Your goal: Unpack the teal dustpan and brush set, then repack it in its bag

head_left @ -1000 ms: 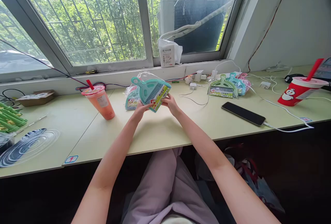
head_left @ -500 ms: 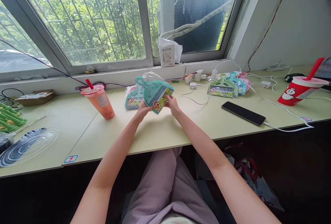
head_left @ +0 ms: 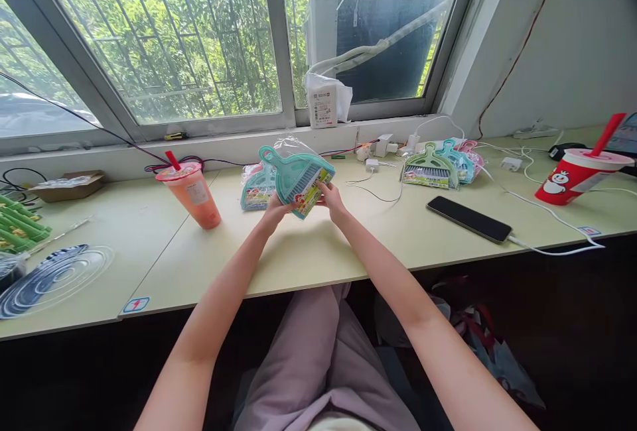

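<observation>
Shifted slightly right since a second ago: the teal dustpan set [head_left: 294, 176], with both hands on it. Left hand [head_left: 277, 211] was closed on its lower left edge, right hand [head_left: 332, 200] had the label side pinched at lower right. Set was tilted, handle up and left, brush and yellow label facing me, clear wrap sticking up behind. It was over the table [head_left: 298, 258], between front and back edges; couldn't tell if its low corner touched. Wrapped packs [head_left: 256, 191] sat just behind it on the left, partly hidden. Orange drink [head_left: 195, 197] was further left, leaning in view, red straw in. To the right, toward the back edge: green dustpan set [head_left: 428, 169], then blue dustpan set [head_left: 460, 164] and pink dustpan set [head_left: 469, 147] partly behind it. Phone [head_left: 468, 219] lay dark screen up near the front edge, white cable [head_left: 552, 245] at its right end and dipping past that edge. Red cup [head_left: 561, 184] was right of the phone. Far left had green bundles [head_left: 20, 232] and clear rings [head_left: 64, 278] near the front edge, open carton [head_left: 70, 187] at the back. White box [head_left: 323, 107] was on the sill, plastic around it.
</observation>
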Available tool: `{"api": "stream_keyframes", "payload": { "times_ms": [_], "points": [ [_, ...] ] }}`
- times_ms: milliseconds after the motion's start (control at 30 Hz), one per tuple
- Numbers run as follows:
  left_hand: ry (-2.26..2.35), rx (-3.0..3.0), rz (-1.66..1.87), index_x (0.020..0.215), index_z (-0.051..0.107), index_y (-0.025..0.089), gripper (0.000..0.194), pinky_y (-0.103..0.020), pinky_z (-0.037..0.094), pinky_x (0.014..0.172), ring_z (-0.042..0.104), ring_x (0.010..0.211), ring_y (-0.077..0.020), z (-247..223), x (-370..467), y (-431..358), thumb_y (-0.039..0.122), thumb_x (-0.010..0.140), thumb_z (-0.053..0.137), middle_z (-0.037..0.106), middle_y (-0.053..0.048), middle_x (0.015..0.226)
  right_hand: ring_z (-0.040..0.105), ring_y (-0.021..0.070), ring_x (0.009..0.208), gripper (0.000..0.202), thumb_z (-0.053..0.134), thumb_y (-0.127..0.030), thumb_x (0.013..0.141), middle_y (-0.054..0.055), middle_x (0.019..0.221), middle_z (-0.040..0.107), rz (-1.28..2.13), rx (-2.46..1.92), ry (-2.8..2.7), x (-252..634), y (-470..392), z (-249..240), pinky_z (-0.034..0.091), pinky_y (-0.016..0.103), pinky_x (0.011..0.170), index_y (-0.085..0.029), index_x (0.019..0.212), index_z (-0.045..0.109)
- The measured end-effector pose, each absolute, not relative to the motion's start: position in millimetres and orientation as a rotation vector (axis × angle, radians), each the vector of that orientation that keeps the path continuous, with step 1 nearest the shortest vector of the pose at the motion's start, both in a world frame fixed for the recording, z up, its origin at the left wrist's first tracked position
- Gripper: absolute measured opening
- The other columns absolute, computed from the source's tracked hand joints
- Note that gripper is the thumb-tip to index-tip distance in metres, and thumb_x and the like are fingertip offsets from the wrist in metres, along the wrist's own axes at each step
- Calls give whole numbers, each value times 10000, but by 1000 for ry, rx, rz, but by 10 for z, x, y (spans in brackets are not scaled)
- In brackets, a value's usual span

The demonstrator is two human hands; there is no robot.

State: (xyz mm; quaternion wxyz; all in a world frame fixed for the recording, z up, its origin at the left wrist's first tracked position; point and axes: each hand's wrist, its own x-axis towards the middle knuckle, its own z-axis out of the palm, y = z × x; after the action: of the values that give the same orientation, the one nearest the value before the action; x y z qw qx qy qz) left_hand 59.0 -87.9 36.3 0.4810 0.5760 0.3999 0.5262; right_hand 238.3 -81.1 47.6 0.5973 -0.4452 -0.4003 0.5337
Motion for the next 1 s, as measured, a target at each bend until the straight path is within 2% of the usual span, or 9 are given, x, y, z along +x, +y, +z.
{"api": "stream_keyframes", "payload": {
  "times_ms": [133, 267, 533, 733, 867, 1000],
  "points": [
    [979, 1391, 1299, 1115, 565, 195, 781, -429, 532, 813, 634, 1037, -330, 362, 570, -863, 402, 449, 917, 689, -102, 1137, 672, 142, 703, 102, 560, -315, 949, 40, 992, 705, 1290, -1001, -948, 2387, -785, 476, 610, 297, 665, -214, 962, 573],
    [958, 1432, 1271, 1142, 562, 183, 800, -444, 537, 840, 623, 1079, -342, 352, 567, -850, 412, 467, 925, 676, -120, 1180, 666, 141, 677, 143, 508, -340, 971, 53, 1018, 691, 1308, -1012, -879, 2405, -750, 465, 609, 299, 617, -209, 969, 563],
    [867, 1563, 1220, 1262, 526, 185, 874, -493, 527, 927, 582, 1174, -381, 333, 601, -875, 460, 535, 925, 667, -131, 1194, 680, 151, 693, 259, 580, -448, 939, 66, 1025, 701, 1286, -1057, -854, 2457, -731, 412, 595, 281, 586, -192, 981, 573],
    [821, 1611, 1214, 1310, 503, 195, 935, -514, 495, 999, 554, 1223, -373, 303, 604, -852, 482, 527, 926, 637, -136, 1263, 680, 157, 662, 346, 510, -510, 969, 82, 977, 696, 1339, -1104, -807, 2487, -720, 411, 587, 295, 594, -173, 966, 587],
    [857, 1599, 1228, 1294, 522, 198, 910, -519, 507, 971, 565, 1201, -384, 302, 593, -842, 508, 534, 917, 653, -132, 1231, 686, 158, 682, 256, 573, -438, 941, 65, 961, 707, 1360, -1099, -846, 2493, -713, 408, 594, 303, 660, -186, 977, 600],
    [911, 1567, 1208, 1259, 542, 196, 880, -465, 548, 856, 617, 1103, -365, 342, 609, -895, 528, 533, 913, 670, -127, 1189, 691, 153, 733, 201, 644, -364, 892, 54, 1020, 720, 1362, -1125, -896, 2486, -726, 397, 589, 289, 697, -200, 1004, 613]
  ]
}}
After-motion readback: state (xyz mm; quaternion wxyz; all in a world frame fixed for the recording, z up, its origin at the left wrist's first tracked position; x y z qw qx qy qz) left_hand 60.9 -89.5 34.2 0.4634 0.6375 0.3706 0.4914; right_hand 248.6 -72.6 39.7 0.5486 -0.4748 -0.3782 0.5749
